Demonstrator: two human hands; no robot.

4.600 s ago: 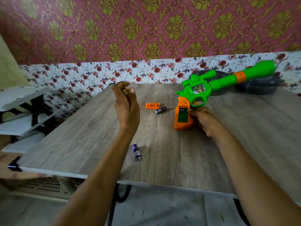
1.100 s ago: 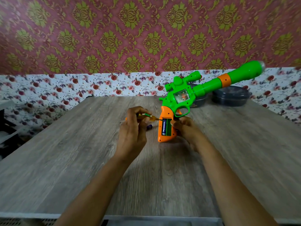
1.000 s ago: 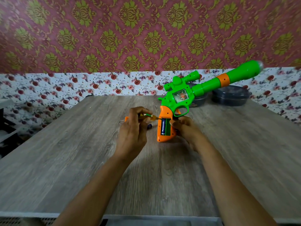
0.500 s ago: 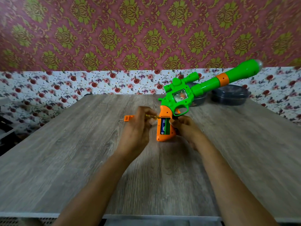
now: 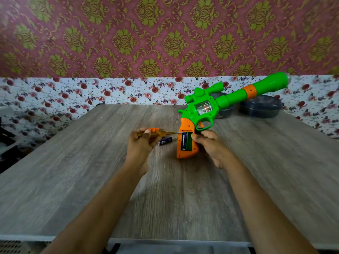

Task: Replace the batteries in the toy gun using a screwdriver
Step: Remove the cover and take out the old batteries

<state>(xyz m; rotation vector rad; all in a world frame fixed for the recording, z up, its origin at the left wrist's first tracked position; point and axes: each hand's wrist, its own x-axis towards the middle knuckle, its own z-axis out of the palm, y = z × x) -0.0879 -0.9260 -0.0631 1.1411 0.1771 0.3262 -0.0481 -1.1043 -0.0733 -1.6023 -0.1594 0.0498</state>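
on the grey wood-grain surface (image 5: pixel 91 180), the green and orange plastic toy gun (image 5: pixel 203 109) stands on the butt of its grip, barrel slanting up to the right, with the right hand (image 5: pixel 211 143) curled round the grip's right edge. the left hand (image 5: pixel 141 145) grips the amber-handled screwdriver (image 5: pixel 165 133), its thin shaft level and its tip at the top of the open battery bay, where a dark cylindrical battery (image 5: pixel 184 142) sits. a loose purple battery (image 5: pixel 165 141) and a small orange plastic cover (image 5: pixel 153 129) lie just beyond the left hand.
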